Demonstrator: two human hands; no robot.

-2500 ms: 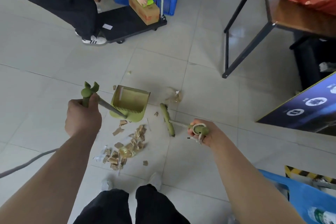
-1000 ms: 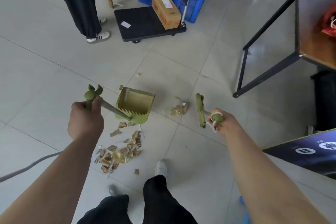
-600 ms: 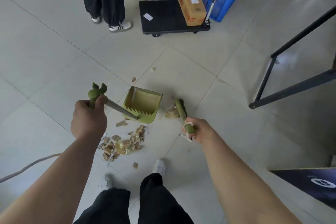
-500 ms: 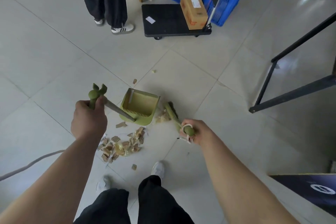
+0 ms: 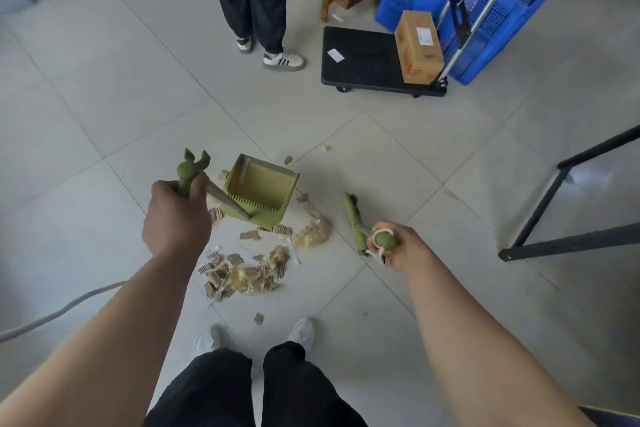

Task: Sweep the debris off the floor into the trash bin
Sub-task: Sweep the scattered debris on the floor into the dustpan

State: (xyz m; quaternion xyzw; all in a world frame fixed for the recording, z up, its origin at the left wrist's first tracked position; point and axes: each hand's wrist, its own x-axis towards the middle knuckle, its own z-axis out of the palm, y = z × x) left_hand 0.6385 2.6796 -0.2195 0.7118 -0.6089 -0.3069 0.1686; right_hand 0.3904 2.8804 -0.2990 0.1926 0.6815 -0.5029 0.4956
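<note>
— 2 hands, what does each grip?
— Left hand (image 5: 176,218) is clenched on the green dustpan (image 5: 260,188) handle, pan resting on the tiled floor (image 5: 104,107). Right hand (image 5: 398,246) grasps the broom (image 5: 353,215) handle top, its head on the floor.
— And the debris (image 5: 242,274)?
— Cardboard scraps lie scattered between pan and shoes, just below the pan's toothed edge.
</note>
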